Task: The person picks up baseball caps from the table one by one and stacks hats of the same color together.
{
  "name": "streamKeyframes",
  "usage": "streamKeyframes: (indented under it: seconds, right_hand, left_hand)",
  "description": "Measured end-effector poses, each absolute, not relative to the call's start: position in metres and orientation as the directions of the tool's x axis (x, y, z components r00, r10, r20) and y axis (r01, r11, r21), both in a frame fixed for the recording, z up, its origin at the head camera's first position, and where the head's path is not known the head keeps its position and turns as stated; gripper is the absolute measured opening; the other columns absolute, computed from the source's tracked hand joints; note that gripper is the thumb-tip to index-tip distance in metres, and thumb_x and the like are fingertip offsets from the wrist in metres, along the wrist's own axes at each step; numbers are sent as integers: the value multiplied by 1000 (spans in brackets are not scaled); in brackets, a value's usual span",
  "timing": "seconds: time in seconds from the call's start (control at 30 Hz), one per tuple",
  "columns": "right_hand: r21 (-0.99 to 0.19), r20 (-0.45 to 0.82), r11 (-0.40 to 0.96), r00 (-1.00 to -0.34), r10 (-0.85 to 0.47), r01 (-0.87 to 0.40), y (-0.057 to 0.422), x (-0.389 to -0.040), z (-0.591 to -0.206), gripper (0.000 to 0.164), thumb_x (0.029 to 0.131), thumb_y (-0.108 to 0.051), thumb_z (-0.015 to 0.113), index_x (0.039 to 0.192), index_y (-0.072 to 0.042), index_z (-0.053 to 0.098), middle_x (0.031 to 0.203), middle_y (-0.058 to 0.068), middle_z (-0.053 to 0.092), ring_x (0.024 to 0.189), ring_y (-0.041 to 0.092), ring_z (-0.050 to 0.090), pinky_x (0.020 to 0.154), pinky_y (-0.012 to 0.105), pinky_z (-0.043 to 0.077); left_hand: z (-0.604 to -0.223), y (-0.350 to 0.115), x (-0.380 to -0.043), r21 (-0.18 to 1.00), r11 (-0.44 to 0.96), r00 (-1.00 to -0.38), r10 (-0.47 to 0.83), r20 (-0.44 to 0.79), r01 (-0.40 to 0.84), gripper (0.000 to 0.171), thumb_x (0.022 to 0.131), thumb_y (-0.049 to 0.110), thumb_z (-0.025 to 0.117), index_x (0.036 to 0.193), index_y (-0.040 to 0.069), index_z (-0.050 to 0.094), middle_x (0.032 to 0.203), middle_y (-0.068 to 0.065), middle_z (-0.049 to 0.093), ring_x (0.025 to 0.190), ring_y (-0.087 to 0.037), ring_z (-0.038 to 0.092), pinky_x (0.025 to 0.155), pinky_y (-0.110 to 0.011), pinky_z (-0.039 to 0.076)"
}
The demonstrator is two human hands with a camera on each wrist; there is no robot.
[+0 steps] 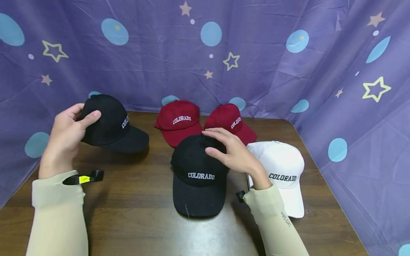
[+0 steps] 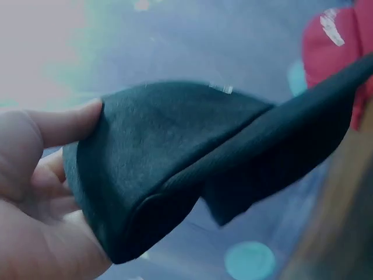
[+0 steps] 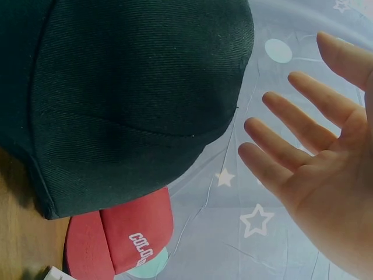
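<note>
- Head: our left grip (image 1: pixel 64 133) pinches the left black baseball cap (image 1: pixel 107 121), raised over the counter (image 1: pixel 137 202); our right grip (image 1: pixel 238 156) hovers by the central black baseball cap (image 1: pixel 198 160).
- Left wrist: clamped on the back of the first cap; we judge positioning it to be the step.
- Right wrist: fingers (image 3: pixel 300 121) spread, apart from the central one; the next move likely calls for a steady left grip.

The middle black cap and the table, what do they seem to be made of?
Middle black cap: woven fabric, perhaps cotton twill, matte; fine ribbing and seams show in the right wrist view. Table: wood or wood-look laminate, slightly glossy; brown grain, pale reflection.
</note>
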State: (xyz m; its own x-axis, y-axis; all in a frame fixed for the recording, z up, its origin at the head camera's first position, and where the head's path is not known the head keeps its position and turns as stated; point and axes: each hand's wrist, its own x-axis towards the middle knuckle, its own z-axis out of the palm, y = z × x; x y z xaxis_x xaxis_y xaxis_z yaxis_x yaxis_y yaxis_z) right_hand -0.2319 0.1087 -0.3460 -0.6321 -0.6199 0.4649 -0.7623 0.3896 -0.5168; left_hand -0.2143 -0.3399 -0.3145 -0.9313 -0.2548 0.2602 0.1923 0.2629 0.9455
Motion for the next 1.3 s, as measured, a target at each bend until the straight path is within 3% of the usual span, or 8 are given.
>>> streamKeyframes:
  seconds: [0.17,0.4,0.6,0.77,0.97,1.1,1.3]
  right_hand:
    - [-520,485,377,-629,-608,-766,109,-232,-344,51,90,-33,66,137,-24,50,135,-7,46,122,4,40,99,36,40]
    - [-553,505,351,-638,-580,-756,109,-229,-340,50,90,-30,67,137,-26,50,134,-8,47,121,6,42,96,40,44]
    - [-581,517,309,-635,-574,-753,104,-213,-322,50,90,-19,68,137,-18,50,133,2,49,121,12,44,95,46,44]
    - [-644,475,262,-644,-599,-719,102,-199,-305,51,89,-14,67,137,-12,49,133,8,49,120,18,46,100,44,40]
    - [-681,461,188,-614,-641,-708,102,-197,-301,54,88,-11,67,137,-5,47,133,8,49,119,18,47,104,40,36]
    - [-715,453,141,-608,-651,-684,103,-199,-303,53,86,-9,69,134,-4,49,128,5,52,117,18,49,103,44,37]
    - [-794,397,103,-640,-658,-599,108,-202,-310,38,82,-7,73,116,-8,55,106,4,59,101,20,56,92,51,43]
  left_hand:
    - [-294,-322,-197,929,105,-929,-75,362,354,30,88,4,67,116,-3,58,92,-7,60,78,-14,60,62,-17,52]
    - [-274,-298,-172,897,36,-879,219,424,441,29,90,-11,54,119,-11,52,99,-13,63,85,-21,62,69,-23,54]
    - [-266,-271,-160,863,108,-799,448,402,494,31,88,-16,53,118,-9,55,102,-20,63,88,-28,61,74,-28,53]
    - [-269,-252,-161,850,20,-683,604,410,527,33,86,-22,50,116,-9,54,100,-22,60,86,-32,59,74,-34,54]
    - [-278,-233,-168,852,-83,-588,689,423,517,37,85,-23,50,118,-9,53,105,-21,59,90,-33,59,76,-38,54]
    - [-284,-223,-173,858,-92,-573,708,413,504,35,85,-22,50,117,-7,55,105,-21,59,91,-33,59,76,-38,54]
    - [-292,-215,-180,885,-104,-582,717,383,454,33,88,-18,50,119,-6,54,105,-22,59,91,-36,60,76,-41,54]
